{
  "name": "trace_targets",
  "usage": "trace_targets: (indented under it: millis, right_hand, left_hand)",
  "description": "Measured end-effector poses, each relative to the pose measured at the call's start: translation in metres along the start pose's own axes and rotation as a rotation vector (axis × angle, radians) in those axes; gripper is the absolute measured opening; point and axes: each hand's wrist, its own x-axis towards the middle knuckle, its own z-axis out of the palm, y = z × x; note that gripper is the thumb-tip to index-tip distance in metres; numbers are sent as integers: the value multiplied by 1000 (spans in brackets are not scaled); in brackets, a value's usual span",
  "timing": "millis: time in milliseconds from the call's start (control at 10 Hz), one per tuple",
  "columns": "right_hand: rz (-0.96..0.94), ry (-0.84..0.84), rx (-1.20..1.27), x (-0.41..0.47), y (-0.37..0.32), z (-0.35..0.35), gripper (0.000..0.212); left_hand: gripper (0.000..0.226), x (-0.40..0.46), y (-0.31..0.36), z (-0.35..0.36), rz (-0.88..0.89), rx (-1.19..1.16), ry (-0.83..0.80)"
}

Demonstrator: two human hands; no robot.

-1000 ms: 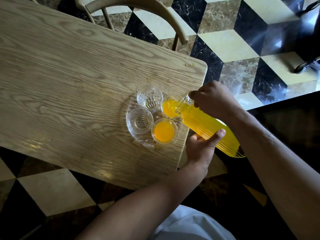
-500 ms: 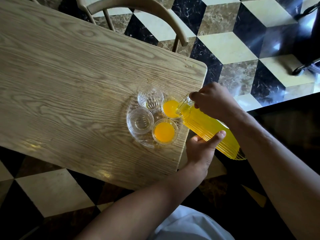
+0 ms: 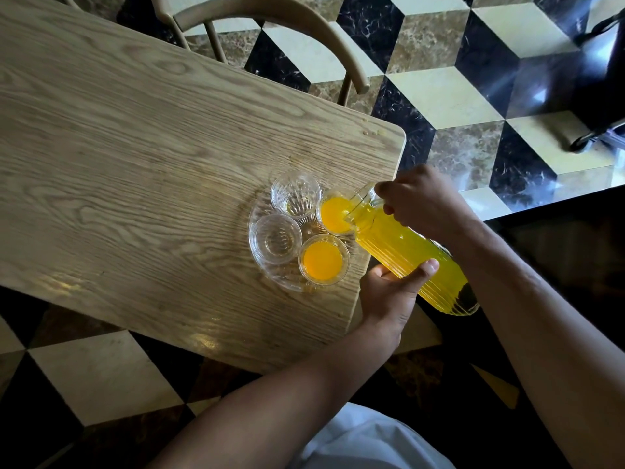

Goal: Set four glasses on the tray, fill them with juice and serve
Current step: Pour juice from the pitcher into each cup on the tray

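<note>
A clear glass tray [image 3: 258, 262] lies near the table's right edge with several glasses on it. The near glass [image 3: 323, 260] holds orange juice. The far-right glass [image 3: 333, 214] is partly filled, and the mouth of a tilted ribbed jug of juice [image 3: 406, 252] rests over it. The far-left glass [image 3: 296, 194] and the left glass [image 3: 276, 238] are empty. My right hand [image 3: 422, 201] grips the jug near its neck. My left hand [image 3: 392, 292] supports the jug's body from below.
The tray sits on a wooden table [image 3: 135, 157] close to its right corner. A wooden chair [image 3: 270, 18] stands at the far side. The floor has a cube-patterned tile [image 3: 456, 89]. A dark wheeled object [image 3: 602, 96] stands at the top right.
The jug stays tilted over the far-right glass and the juice level in that glass has risen slightly. Both hands hold nearly the same position.
</note>
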Motion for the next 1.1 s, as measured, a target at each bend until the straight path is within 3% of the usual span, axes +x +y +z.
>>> trace_targets:
  millis: [300,800,1100]
  right_hand:
    - [-38,80,195,-11,-4,-10,41]
    - [-173,49,55,-5,-43,-8,37]
    - [-170,20,57,5,-57,-3,32]
  left_hand:
    - [79,-2,13,-2,101,100,92]
    - [65,12,29,-16,148,87,160]
    - [75,12,43,-19,113,19,174]
